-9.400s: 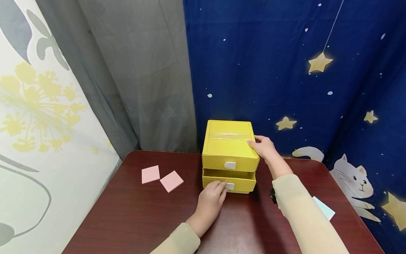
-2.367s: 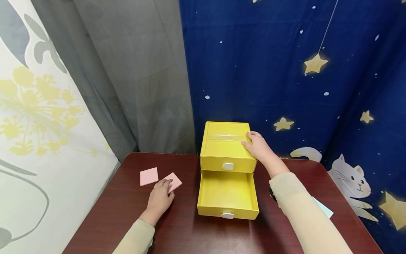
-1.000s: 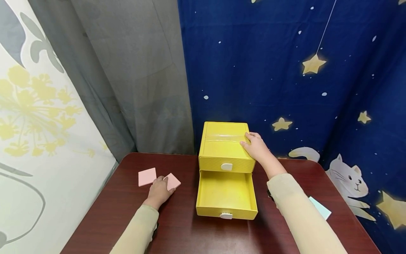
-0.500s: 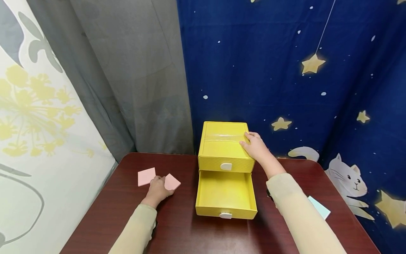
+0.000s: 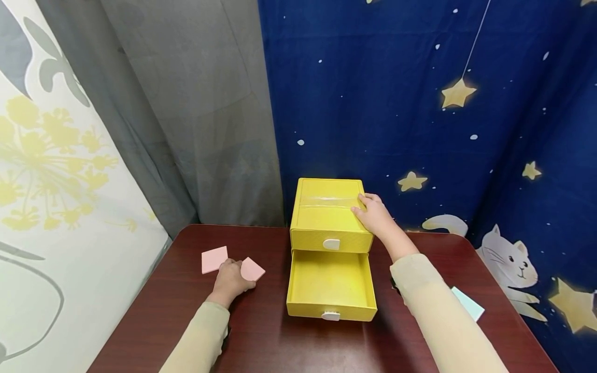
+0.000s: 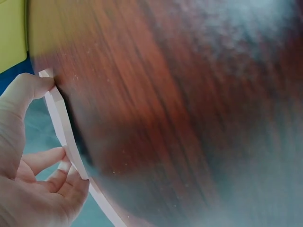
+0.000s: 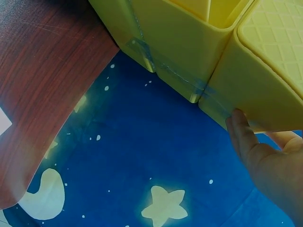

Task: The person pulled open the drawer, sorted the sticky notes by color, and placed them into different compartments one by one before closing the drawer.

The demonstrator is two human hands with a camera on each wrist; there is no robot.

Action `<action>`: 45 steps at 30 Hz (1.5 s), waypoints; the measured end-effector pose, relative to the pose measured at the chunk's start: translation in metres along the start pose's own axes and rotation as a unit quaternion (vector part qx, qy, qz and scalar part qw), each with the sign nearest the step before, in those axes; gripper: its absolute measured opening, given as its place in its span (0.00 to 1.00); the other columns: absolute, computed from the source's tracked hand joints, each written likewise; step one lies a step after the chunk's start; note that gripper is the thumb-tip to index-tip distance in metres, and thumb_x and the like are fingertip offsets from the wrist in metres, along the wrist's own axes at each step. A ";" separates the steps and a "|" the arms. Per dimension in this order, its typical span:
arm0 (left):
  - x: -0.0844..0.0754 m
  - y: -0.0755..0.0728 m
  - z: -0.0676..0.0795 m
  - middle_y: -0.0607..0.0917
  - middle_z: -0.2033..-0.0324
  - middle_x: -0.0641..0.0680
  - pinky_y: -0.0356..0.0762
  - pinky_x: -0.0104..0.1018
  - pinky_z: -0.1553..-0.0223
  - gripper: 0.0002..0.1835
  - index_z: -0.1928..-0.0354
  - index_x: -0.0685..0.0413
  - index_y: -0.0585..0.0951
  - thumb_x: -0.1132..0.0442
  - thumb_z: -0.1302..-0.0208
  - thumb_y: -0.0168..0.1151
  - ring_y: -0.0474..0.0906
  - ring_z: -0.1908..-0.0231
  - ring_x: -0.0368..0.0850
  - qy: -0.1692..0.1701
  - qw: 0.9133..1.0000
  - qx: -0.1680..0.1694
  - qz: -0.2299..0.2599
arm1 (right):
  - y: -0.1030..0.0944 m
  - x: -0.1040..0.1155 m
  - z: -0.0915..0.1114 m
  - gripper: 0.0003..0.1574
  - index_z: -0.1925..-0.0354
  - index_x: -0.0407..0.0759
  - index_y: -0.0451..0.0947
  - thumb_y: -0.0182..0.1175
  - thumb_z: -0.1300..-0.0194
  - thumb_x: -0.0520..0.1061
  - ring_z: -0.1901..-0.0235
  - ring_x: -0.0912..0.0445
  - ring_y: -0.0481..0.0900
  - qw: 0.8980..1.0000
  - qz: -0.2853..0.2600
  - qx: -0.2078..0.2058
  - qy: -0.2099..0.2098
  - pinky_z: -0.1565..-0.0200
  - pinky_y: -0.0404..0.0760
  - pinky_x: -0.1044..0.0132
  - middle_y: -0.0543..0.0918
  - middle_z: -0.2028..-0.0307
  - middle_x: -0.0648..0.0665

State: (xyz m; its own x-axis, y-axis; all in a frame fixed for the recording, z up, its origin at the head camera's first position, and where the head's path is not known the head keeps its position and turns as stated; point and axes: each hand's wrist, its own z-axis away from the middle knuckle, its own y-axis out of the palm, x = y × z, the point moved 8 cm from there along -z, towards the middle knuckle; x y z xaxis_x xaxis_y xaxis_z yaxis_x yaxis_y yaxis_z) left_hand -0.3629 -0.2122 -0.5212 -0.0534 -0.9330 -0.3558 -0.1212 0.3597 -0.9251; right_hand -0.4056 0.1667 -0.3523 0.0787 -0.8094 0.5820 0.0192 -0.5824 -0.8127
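In the head view my left hand [image 5: 230, 280] is at the right one of two pink sticky note pads. It pinches that pad [image 5: 253, 269] by opposite edges; in the left wrist view the thumb [image 6: 35, 87] and fingertips hold the pad [image 6: 67, 133] with its edge close over the tabletop. The other pink sticky note pad [image 5: 214, 259] lies just left of the fingers. My right hand [image 5: 375, 215] rests on the top right edge of a yellow drawer box [image 5: 328, 207], its straight fingers [image 7: 242, 130] against the side. The lower drawer [image 5: 332, 282] is pulled out, bare inside.
A light blue sticky note pad [image 5: 468, 304] lies on the right of the dark red table [image 5: 261, 331], partly behind the right sleeve. A grey curtain [image 5: 205, 129] and a blue star-patterned curtain [image 5: 350, 103] hang behind the table.
The lower drawer has come out, and my left hand has gone from its handle to the right pink pad, lately shifting slightly left around it. My right hand stays on the box.
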 end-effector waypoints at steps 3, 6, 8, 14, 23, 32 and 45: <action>-0.001 -0.002 0.002 0.78 0.57 0.67 0.72 0.51 0.49 0.41 0.50 0.74 0.77 0.52 0.66 0.75 0.71 0.53 0.62 0.002 1.000 -0.006 0.003 | 0.000 0.000 -0.001 0.38 0.28 0.37 0.50 0.47 0.27 0.51 0.31 0.37 0.53 1.000 0.003 -0.002 -0.001 0.32 0.56 0.43 0.50 0.29 0.32; -0.002 -0.004 0.005 0.77 0.55 0.68 0.73 0.51 0.49 0.41 0.49 0.74 0.76 0.53 0.65 0.75 0.70 0.52 0.62 -0.001 1.000 -0.013 0.012 | 0.000 0.000 -0.001 0.38 0.28 0.37 0.50 0.48 0.28 0.52 0.31 0.37 0.53 1.000 0.001 -0.003 0.001 0.32 0.56 0.43 0.51 0.29 0.33; -0.003 -0.005 0.006 0.77 0.54 0.69 0.73 0.52 0.49 0.42 0.48 0.75 0.75 0.54 0.66 0.75 0.70 0.52 0.63 -0.001 1.000 -0.019 0.016 | 0.000 0.000 -0.001 0.38 0.28 0.38 0.50 0.48 0.28 0.52 0.31 0.38 0.53 1.000 -0.002 -0.001 0.002 0.32 0.56 0.43 0.51 0.29 0.33; -0.004 -0.006 0.007 0.76 0.52 0.69 0.73 0.51 0.48 0.44 0.46 0.75 0.74 0.53 0.65 0.74 0.70 0.51 0.63 -0.009 0.999 -0.026 0.025 | 0.000 0.000 0.000 0.39 0.28 0.38 0.50 0.48 0.28 0.52 0.31 0.38 0.53 1.000 -0.004 0.001 0.005 0.32 0.57 0.43 0.50 0.29 0.34; -0.004 -0.006 0.008 0.75 0.50 0.68 0.73 0.51 0.48 0.44 0.44 0.72 0.74 0.52 0.65 0.73 0.68 0.49 0.62 -0.022 0.998 -0.033 0.050 | 0.000 0.000 0.001 0.38 0.28 0.38 0.50 0.48 0.28 0.52 0.31 0.38 0.53 1.000 0.000 -0.005 0.004 0.32 0.56 0.43 0.51 0.29 0.33; -0.013 -0.011 0.009 0.74 0.49 0.65 0.73 0.51 0.48 0.43 0.42 0.69 0.73 0.52 0.63 0.74 0.68 0.48 0.59 -0.017 0.997 -0.038 0.063 | 0.000 -0.001 0.001 0.38 0.28 0.37 0.50 0.48 0.28 0.52 0.31 0.37 0.53 1.000 0.002 -0.005 0.002 0.32 0.56 0.43 0.51 0.29 0.33; -0.041 -0.027 0.020 0.75 0.50 0.62 0.75 0.47 0.52 0.42 0.42 0.64 0.75 0.53 0.63 0.74 0.68 0.50 0.55 0.045 0.994 -0.072 0.063 | -0.001 -0.001 0.002 0.38 0.28 0.37 0.50 0.48 0.28 0.51 0.31 0.37 0.53 1.000 -0.003 -0.009 0.002 0.32 0.56 0.43 0.52 0.29 0.32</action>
State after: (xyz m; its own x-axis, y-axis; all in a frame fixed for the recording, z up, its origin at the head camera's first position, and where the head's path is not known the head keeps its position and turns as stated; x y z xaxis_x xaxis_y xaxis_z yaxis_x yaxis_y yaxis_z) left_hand -0.3379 -0.1839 -0.4848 -0.1650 -0.8784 -0.4485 -0.2489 0.4771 -0.8429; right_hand -0.4042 0.1679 -0.3521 0.0742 -0.8059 0.5873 0.0008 -0.5889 -0.8082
